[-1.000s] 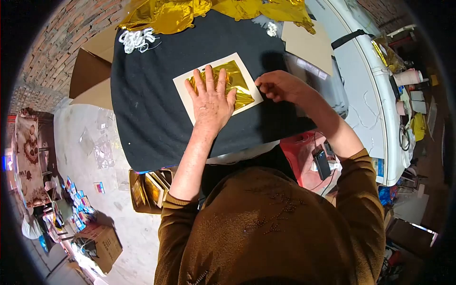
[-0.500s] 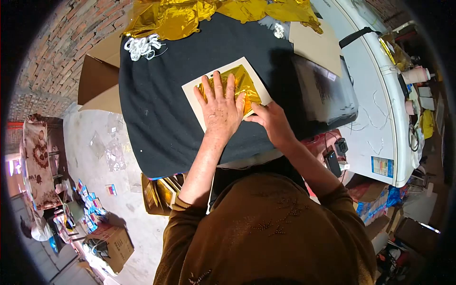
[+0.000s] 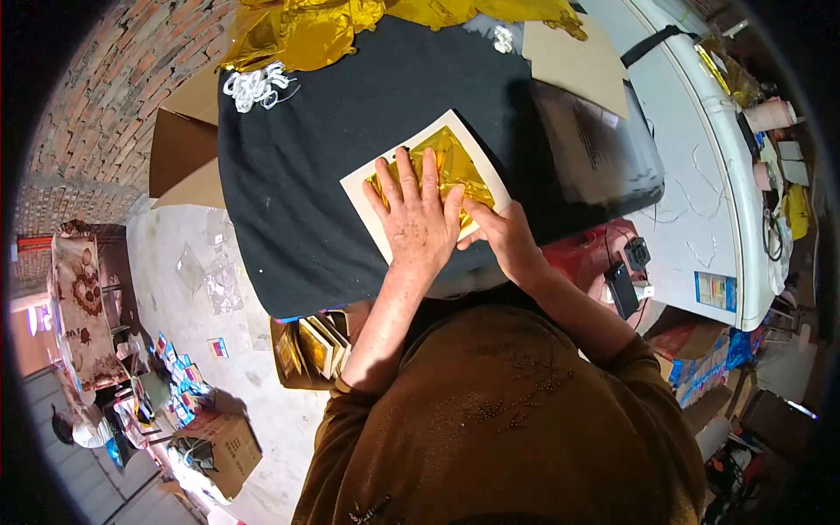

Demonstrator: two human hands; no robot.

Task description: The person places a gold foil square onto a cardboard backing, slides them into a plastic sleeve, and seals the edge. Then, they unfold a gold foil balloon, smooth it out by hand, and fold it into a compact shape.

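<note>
A square cream board (image 3: 356, 190) lies tilted on the black cloth (image 3: 297, 201), with a shiny, wrinkled gold foil sheet (image 3: 446, 153) on top. My left hand (image 3: 418, 219) is pressed flat on the foil, its fingers stretched and a little spread. At the near right edge of the board, my right hand (image 3: 510, 243) has thumb and bent index finger close together on the edge of the foil. The left hand and the right fingers hide the near part of foil and board.
Large gold foil pieces (image 3: 302, 39) and white cord (image 3: 254, 87) lie at the table's far side. To the right are a cardboard sheet (image 3: 573, 66), a clear plastic package (image 3: 595, 144) and a white appliance (image 3: 682, 175). A box of gold-faced boards (image 3: 306, 350) stands below left.
The view has shifted slightly. Both hands keep almost the same places on the foil and board; the right fingers have moved a little along the foil's edge.
</note>
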